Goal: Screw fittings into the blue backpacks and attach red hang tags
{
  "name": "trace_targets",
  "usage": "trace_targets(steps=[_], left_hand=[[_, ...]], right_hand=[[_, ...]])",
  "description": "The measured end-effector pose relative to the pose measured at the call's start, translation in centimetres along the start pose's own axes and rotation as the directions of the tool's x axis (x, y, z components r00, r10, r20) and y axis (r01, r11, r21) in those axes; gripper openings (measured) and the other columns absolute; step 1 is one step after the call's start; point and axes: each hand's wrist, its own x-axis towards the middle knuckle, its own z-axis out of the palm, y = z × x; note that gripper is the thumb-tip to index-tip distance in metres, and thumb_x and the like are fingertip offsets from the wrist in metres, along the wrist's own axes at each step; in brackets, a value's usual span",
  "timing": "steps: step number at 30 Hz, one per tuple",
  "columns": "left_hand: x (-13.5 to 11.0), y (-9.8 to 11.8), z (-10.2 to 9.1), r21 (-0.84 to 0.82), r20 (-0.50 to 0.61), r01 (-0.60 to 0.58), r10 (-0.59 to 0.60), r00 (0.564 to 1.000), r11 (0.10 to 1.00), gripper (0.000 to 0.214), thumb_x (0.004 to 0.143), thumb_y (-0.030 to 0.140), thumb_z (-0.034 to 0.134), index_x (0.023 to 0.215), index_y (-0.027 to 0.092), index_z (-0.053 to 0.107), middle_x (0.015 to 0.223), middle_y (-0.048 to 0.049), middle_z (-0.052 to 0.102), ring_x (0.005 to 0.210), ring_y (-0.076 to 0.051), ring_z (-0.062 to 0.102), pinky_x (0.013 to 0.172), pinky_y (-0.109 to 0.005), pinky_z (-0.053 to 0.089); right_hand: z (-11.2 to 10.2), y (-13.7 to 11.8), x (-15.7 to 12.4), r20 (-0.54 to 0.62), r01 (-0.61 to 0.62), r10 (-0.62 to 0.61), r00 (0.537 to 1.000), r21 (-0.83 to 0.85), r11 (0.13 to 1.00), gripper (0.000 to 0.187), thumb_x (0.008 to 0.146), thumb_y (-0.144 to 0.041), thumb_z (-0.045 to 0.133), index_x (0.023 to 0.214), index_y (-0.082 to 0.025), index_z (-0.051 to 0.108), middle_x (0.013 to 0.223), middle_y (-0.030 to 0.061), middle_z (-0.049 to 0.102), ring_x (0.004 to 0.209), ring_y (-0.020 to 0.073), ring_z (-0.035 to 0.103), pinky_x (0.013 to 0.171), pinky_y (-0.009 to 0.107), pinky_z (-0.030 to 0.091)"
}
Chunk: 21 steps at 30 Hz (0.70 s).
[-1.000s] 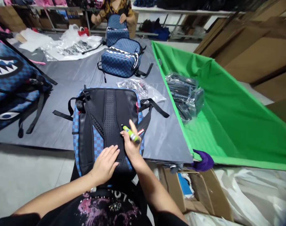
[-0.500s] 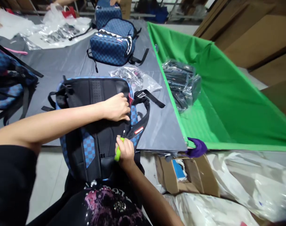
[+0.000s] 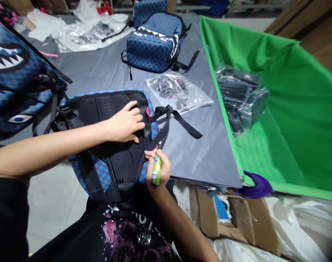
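Observation:
A blue checkered backpack [image 3: 104, 174] lies with its black padded back panel up, partly on the table and partly against my lap. My left hand [image 3: 127, 123] rests on that panel, fingers spread, holding nothing. My right hand [image 3: 162, 169], at the pack's right edge, is closed around a small lime-green tool [image 3: 156, 171] with a dark pointed tip; its exact kind is unclear. The tip is by the right shoulder strap [image 3: 163, 133]. A loose black webbing end [image 3: 188, 125] trails from that strap onto the table.
A clear plastic bag [image 3: 179, 91] lies beyond the pack on the grey table [image 3: 209, 145]. Further back stands another checkered backpack [image 3: 149, 51]; a shark-mouth one [image 3: 24, 80] is at left. Right is a green fabric bin [image 3: 297, 120] holding wrapped items [image 3: 241, 94]. An open carton [image 3: 237, 218] sits below.
My left hand has gone from curled to spread on the panel. My right hand has turned, showing more of the green tool. The view has shifted left.

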Motion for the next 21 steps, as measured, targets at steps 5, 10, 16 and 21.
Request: trace_targets(steps=[5,10,16,21], left_hand=[[-0.6,2.3,2.2,-0.043,-0.088,0.1,-0.104,0.991,0.994,0.025,0.079,0.039,0.072,0.09,0.017,0.069,0.086,-0.0069,0.064,0.098,-0.027,0.056,0.115,-0.059,0.034],[-3.3,2.8,4.4,-0.052,-0.351,0.045,-0.06,0.935,0.998,0.011,0.091,0.023,0.054,0.084,0.02,0.062,0.088,-0.001,0.061,0.1,-0.019,0.054,0.119,-0.051,0.033],[-3.8,4.2,4.7,-0.051,-0.313,0.189,-0.195,0.93,0.981,0.017,0.095,0.026,0.051,0.085,0.02,0.064,0.084,-0.001,0.057,0.099,-0.019,0.053,0.119,-0.051,0.033],[-3.9,4.6,5.5,-0.113,-0.421,0.151,-0.185,0.888,0.982,0.018,0.094,0.018,0.052,0.082,0.022,0.065,0.084,0.0028,0.06,0.103,-0.015,0.053,0.125,-0.044,0.017]], right_hand=[[2.6,-1.4,6.2,-0.171,-0.114,0.173,0.97,0.307,0.945,0.023,0.102,-0.034,0.044,0.12,-0.021,0.047,0.075,-0.001,0.068,0.064,0.014,0.069,0.072,0.035,0.06],[4.0,1.1,6.3,-0.069,-0.254,0.29,0.955,0.319,0.913,0.025,0.096,-0.044,0.054,0.094,-0.019,0.056,0.051,-0.0096,0.048,0.04,0.0087,0.05,0.05,0.024,0.049],[3.0,2.3,5.7,-0.1,-0.293,0.303,0.948,0.101,0.951,0.034,0.09,-0.044,0.061,0.072,-0.016,0.061,0.065,0.0005,0.06,0.056,0.0121,0.057,0.055,0.026,0.049],[2.7,1.7,6.1,0.039,-0.21,0.211,0.977,-0.019,0.977,0.03,0.093,-0.032,0.056,0.068,-0.017,0.06,0.068,0.0025,0.063,0.063,0.0138,0.061,0.06,0.026,0.051]])
